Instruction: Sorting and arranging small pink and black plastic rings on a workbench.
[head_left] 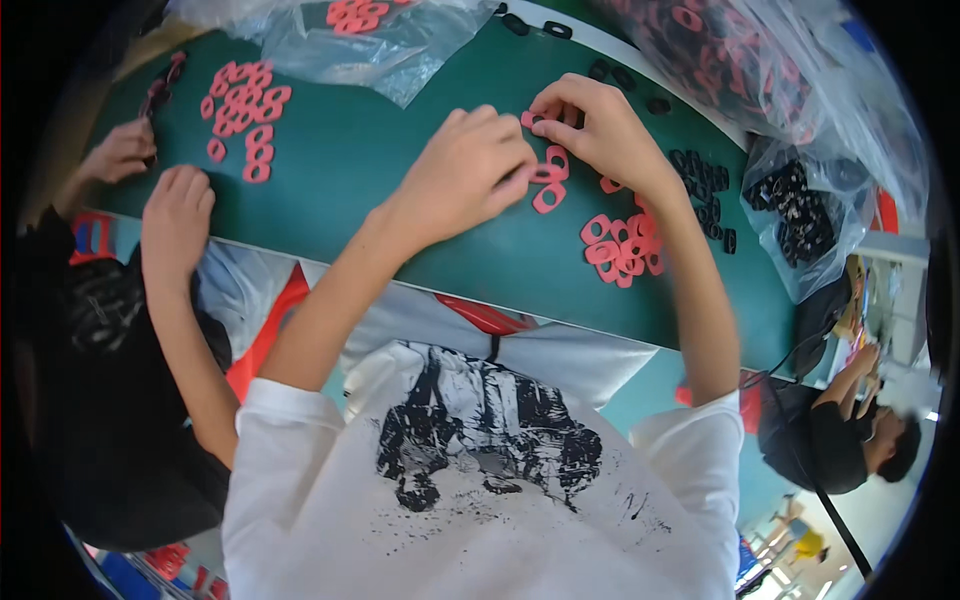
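Over the green table [370,150], my right hand [597,125] pinches a small pink ring-shaped piece [527,118] between thumb and fingertips. My left hand [468,168] is beside it, closed with its fingers curled under; whatever they hold is hidden. Right by the left fingertips lie a few more pink ring pieces [549,199], flat and oval with a hole in the middle. Below my right wrist is a loose pile of the same pink pieces [622,250], partly covered by my forearm. One more pink piece [610,185] shows beside that wrist.
Black ring pieces [705,175] lie right of my right arm, next to a clear bag of black parts [800,215]. Large plastic bags [370,50] line the far side. At left, a co-worker's hands [178,215] rest near another pink pile [240,100].
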